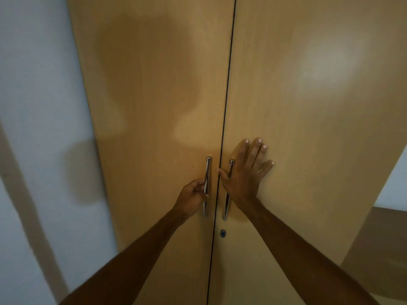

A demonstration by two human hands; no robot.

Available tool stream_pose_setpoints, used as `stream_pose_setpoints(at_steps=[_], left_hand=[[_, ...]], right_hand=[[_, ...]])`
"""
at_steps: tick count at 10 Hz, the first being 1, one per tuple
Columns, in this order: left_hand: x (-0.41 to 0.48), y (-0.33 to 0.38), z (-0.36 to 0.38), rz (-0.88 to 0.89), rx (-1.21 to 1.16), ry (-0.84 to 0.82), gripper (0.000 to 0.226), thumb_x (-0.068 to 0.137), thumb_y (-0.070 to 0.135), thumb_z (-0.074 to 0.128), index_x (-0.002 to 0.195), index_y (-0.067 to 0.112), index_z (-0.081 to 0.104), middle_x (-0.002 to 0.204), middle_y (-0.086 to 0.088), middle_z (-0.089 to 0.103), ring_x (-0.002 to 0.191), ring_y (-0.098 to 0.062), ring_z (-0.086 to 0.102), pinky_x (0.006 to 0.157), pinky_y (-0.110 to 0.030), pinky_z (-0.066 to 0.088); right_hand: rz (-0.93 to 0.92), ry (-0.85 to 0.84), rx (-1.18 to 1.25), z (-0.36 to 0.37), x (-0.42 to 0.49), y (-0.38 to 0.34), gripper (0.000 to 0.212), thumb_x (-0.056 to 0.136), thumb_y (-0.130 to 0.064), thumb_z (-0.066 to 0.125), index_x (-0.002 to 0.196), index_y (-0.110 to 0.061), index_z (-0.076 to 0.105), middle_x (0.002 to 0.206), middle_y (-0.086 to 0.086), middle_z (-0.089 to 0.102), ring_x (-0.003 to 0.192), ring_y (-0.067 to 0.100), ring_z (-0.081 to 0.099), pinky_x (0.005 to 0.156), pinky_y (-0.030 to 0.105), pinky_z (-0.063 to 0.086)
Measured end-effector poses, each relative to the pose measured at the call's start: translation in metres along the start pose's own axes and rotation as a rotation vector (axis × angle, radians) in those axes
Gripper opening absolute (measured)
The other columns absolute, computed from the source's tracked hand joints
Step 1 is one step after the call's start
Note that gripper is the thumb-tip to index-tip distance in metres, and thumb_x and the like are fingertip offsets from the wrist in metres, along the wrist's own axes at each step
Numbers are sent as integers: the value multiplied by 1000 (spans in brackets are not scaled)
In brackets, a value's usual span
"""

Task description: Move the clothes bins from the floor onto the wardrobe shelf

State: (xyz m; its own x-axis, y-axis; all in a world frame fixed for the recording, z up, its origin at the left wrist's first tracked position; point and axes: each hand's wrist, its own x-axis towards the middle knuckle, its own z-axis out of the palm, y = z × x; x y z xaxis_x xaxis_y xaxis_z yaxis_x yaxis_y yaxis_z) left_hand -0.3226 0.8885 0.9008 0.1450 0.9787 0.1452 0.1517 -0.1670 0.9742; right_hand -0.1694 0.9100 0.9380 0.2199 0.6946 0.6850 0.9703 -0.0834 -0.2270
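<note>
A tall wooden wardrobe fills the head view, both doors closed. My left hand (193,194) grips the metal handle (207,172) of the left door (154,106). On the right door (308,128), my right hand (246,172) lies flat with fingers spread, its palm covering part of the right handle (226,208). No clothes bins or wardrobe shelf are in view.
A keyhole (223,233) sits below the right handle. A pale wall (33,106) stands to the left of the wardrobe. Another wooden surface (378,249) shows at the lower right.
</note>
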Motion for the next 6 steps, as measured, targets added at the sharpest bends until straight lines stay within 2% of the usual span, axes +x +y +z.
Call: stream_pose_setpoints(at_steps=[2,3,4,5,6], left_hand=[[10,-11,6,50,4,60,41,88,-8,52,114,23,63,85,13,67,74,5,65,57,-9,47],[9,-17,10,57,-9,100,40,88,-9,53,114,19,64,85,12,67,72,10,64,57,-8,47],[7,-22,9,76,27,170,27,92,3,56,113,15,68,94,8,70,79,9,64,66,-12,50],[-4,-38,0,117,129,346,19,96,20,56,104,14,73,96,5,73,89,-4,66,82,-26,52],[-26,-50,-7,141,181,516,20,97,25,54,103,19,72,96,8,72,94,-5,65,83,-26,51]], right_hand=[[16,-22,21,10,6,-3,110,76,-63,55,151,-5,-2,157,26,-5,145,45,-6,105,74,10],[1,-12,23,13,6,-1,111,75,-61,57,151,-5,-2,158,26,-5,145,44,-7,105,74,9],[-28,-15,49,13,5,5,114,73,-62,60,151,-7,-2,158,24,-6,145,42,-8,106,73,9],[-108,-22,161,13,-10,11,109,76,-63,56,152,-12,-2,159,20,-9,146,38,-13,107,73,7],[-157,-118,293,10,-30,11,103,77,-63,54,152,-21,-3,160,13,-9,146,35,-12,107,73,6]])
